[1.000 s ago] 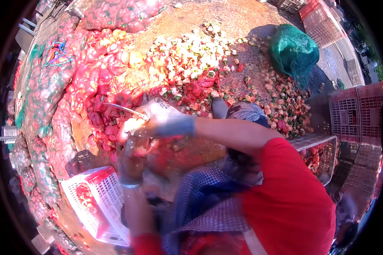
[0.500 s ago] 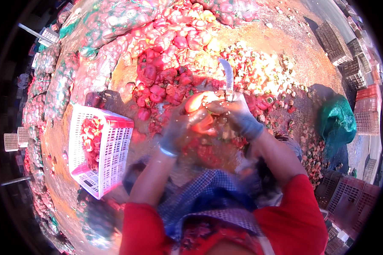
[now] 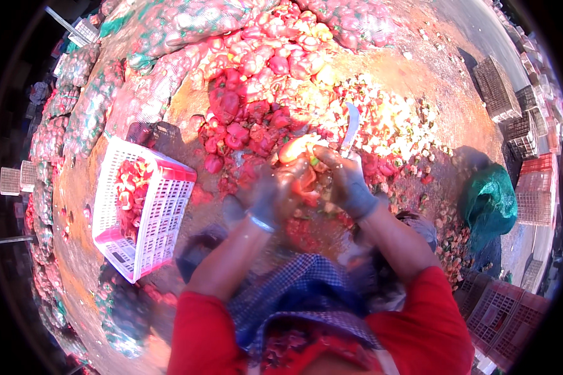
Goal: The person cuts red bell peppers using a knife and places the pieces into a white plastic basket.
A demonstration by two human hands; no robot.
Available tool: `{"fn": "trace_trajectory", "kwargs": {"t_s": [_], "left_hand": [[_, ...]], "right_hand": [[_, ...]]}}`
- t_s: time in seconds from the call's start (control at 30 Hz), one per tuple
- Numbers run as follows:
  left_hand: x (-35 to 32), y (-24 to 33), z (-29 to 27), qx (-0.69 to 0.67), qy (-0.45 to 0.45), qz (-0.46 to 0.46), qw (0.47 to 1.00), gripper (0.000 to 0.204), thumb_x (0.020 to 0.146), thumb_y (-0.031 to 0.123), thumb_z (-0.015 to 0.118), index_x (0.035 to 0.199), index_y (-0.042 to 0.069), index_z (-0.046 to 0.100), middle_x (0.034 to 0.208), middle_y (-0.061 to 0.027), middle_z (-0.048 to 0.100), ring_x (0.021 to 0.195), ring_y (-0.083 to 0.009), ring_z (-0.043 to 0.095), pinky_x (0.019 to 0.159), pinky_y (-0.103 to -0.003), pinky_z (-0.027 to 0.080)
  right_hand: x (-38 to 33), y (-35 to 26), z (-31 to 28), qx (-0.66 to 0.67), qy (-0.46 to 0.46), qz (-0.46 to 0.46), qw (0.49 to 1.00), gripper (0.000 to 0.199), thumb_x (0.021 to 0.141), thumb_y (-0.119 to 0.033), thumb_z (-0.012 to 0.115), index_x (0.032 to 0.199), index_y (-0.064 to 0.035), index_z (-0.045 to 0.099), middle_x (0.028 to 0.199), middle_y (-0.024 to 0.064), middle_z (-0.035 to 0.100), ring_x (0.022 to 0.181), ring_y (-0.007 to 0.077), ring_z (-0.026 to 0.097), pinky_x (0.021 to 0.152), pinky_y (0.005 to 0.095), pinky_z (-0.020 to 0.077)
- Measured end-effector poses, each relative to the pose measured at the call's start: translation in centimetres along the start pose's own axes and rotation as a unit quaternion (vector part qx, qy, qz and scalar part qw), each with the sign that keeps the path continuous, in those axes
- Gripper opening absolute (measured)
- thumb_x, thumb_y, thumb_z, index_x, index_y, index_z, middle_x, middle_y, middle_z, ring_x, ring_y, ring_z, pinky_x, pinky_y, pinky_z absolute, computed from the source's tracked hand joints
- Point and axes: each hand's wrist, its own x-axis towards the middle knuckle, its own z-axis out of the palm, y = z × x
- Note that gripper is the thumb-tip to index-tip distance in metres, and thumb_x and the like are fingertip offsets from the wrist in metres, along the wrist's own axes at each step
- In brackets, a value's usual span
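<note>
My left hand [image 3: 275, 190], in a grey glove with blurred fingers, is closed round a red bell pepper [image 3: 294, 150] that looks cut open, with pale flesh showing. A red piece [image 3: 305, 182] hangs below it between the two hands. My right hand [image 3: 347, 181], also gloved, grips a knife [image 3: 351, 128] whose handle is hidden in the fist. Its curved blade points up and away from me. The right fingertips touch the pepper's right side. Beyond my hands lies a large heap of red peppers [image 3: 234, 134] on the ground.
A white and pink plastic crate [image 3: 175, 219] with red pepper pieces [image 3: 133, 194] stands tilted at my left. Pale cut cores [image 3: 413, 119] are scattered to the right. Filled net sacks [image 3: 194, 28] line the far and left sides. A green net [image 3: 491, 203] and stacked crates [image 3: 497, 90] stand right.
The knife blade has swung from leaning left to leaning slightly right. My right hand has turned with it, and both hands stay on the pepper. The whole view has shifted a little.
</note>
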Motion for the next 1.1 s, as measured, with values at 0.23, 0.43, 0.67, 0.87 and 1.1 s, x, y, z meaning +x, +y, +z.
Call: {"fn": "trace_trajectory", "kwargs": {"t_s": [0.23,0.43,0.67,0.87,1.1], "left_hand": [[-0.4,-2.3,-0.5,0.152,0.064,0.155,0.974,0.037,0.096,0.015,0.055,0.128,-0.004,0.051,0.117,-0.0129,0.063,0.105,-0.0225,0.064,0.091,-0.036,0.054],[0.0,-0.8,0.0,0.124,0.133,0.093,0.979,0.044,0.081,0.014,0.069,0.124,0.006,0.061,0.101,-0.0092,0.068,0.098,-0.0268,0.060,0.102,-0.045,0.039],[0.7,-1.1,-2.1,-0.149,0.104,-0.064,0.981,0.037,0.092,0.011,0.061,0.127,0.001,0.054,0.110,-0.0103,0.064,0.095,-0.0201,0.066,0.068,-0.035,0.061],[0.3,0.8,-2.0,0.045,0.015,0.056,0.997,0.041,0.091,0.009,0.063,0.128,-0.001,0.051,0.112,-0.0104,0.064,0.096,-0.0200,0.066,0.075,-0.034,0.061],[-0.1,3.3,-1.1,-0.357,0.034,-0.147,0.922,0.036,0.096,0.007,0.054,0.131,0.002,0.049,0.114,-0.0091,0.061,0.104,-0.0219,0.064,0.078,-0.042,0.061]], "right_hand": [[-0.2,-0.4,1.1,0.021,-0.006,0.091,0.996,0.045,0.102,-0.034,0.048,0.128,0.0021,0.054,0.104,0.0129,0.066,0.086,0.0187,0.066,0.074,0.0332,0.0557],[1.4,-0.1,0.4,0.153,-0.030,0.229,0.961,0.038,0.092,-0.018,0.066,0.124,0.0000,0.056,0.100,0.0082,0.066,0.080,0.0117,0.065,0.066,0.0265,0.0547],[4.7,-2.3,-1.1,-0.057,-0.115,0.161,0.979,0.040,0.080,-0.024,0.075,0.113,-0.0076,0.061,0.091,0.0085,0.068,0.081,0.0243,0.068,0.071,0.0369,0.0556],[4.4,-2.2,-2.4,-0.114,-0.133,0.146,0.974,0.037,0.079,-0.029,0.075,0.107,-0.0075,0.064,0.087,0.0157,0.067,0.077,0.0326,0.067,0.067,0.0425,0.0532],[0.5,3.0,1.3,-0.221,-0.078,0.100,0.967,0.034,0.089,-0.026,0.067,0.118,-0.0088,0.062,0.079,0.0113,0.067,0.062,0.0214,0.062,0.055,0.0385,0.0494]]}}
